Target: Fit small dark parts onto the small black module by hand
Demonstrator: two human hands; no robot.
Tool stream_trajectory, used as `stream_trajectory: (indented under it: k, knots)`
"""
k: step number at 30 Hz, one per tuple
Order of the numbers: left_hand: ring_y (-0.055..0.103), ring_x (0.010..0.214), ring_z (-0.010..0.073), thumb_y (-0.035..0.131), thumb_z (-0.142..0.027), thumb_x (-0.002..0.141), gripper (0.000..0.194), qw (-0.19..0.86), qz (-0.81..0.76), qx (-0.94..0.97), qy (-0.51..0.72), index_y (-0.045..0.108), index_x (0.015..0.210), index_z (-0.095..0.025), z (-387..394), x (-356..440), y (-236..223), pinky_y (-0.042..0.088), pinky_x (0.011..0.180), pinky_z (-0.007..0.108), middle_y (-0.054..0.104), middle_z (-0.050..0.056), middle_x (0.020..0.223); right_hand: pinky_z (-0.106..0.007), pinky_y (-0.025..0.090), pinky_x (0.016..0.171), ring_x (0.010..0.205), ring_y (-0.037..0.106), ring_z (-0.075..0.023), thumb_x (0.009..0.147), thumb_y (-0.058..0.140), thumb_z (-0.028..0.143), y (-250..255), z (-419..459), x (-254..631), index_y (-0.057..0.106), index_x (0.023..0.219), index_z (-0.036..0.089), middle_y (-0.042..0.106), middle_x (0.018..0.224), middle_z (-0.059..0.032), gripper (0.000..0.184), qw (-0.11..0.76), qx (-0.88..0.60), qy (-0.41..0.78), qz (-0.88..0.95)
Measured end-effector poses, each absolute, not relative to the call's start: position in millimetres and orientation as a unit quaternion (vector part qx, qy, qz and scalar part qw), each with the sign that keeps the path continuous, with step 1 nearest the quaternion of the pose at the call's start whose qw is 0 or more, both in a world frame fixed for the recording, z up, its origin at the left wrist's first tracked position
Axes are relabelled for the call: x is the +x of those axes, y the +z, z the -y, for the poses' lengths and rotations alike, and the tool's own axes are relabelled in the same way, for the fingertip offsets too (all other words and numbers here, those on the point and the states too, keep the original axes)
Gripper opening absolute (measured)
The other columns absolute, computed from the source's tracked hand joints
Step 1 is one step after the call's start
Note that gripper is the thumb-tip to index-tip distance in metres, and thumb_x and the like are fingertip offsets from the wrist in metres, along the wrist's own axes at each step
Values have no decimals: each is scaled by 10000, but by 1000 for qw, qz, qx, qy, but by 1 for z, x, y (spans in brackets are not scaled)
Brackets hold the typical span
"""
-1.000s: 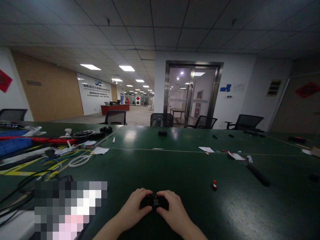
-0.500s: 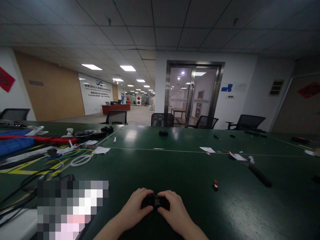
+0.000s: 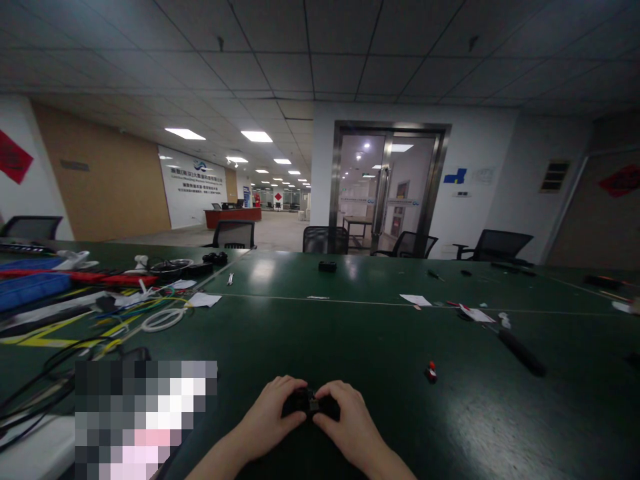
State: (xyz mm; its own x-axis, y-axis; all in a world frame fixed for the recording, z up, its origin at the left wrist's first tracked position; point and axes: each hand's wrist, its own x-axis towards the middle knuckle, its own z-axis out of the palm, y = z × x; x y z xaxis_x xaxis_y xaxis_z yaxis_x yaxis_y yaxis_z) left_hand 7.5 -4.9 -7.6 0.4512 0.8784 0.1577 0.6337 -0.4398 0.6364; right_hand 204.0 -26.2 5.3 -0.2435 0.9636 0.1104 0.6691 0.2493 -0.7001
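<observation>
Low in the middle of the view, a small black object point(image 3: 313, 404) with a lighter metallic patch sits between my hands; its exact kind is too dark to make out. My left hand point(image 3: 273, 415) grips its left side, fingers on the far edge and thumb on the near edge. On the right side my right hand point(image 3: 351, 420) holds it the same way, thumb and fingertips closed on it. The hands face each other with a narrow gap, where the object's middle shows. Under them lies the dark green tabletop point(image 3: 280, 340).
To the right stands a small red-and-black item point(image 3: 431, 372), with a long black-handled tool point(image 3: 521, 352) beyond it. Cables point(image 3: 163, 320), blue trays point(image 3: 35, 291) and a blurred-out patch point(image 3: 165, 413) fill the left. A wrench point(image 3: 231, 279) and a black block point(image 3: 327, 267) lie farther back.
Both hands keep their hold and almost the same place. The small object between them seems slightly turned, its lighter patch showing less. The view has shifted very slightly.
</observation>
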Motion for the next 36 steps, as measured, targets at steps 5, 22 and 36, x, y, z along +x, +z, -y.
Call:
stream_trajectory:
  k: [5,22,36]
  knots:
    - [504,1033,221,598,-204,737,414,263,-470,810,233,551,1147,-243,7,8,-3,378,921,343,585,39,1115,-338,361,891,1018,537,-202,699,618,248,8,28,204,621,918,293,614,1026,28,223,280,-549,274,738]
    - [507,1039,223,605,-202,729,419,259,-469,811,234,551,1143,-232,8,10,-2,370,925,341,584,39,1118,-335,368,888,1036,527,-200,717,608,268,13,32,205,623,915,290,607,1035,26,199,277,-554,290,730]
    - [496,1058,225,588,-231,758,416,263,-458,816,236,536,1171,-232,6,7,-5,359,942,343,572,43,1138,-342,357,893,1012,530,-199,714,604,249,13,32,205,638,896,297,614,1018,27,192,289,-548,284,732]
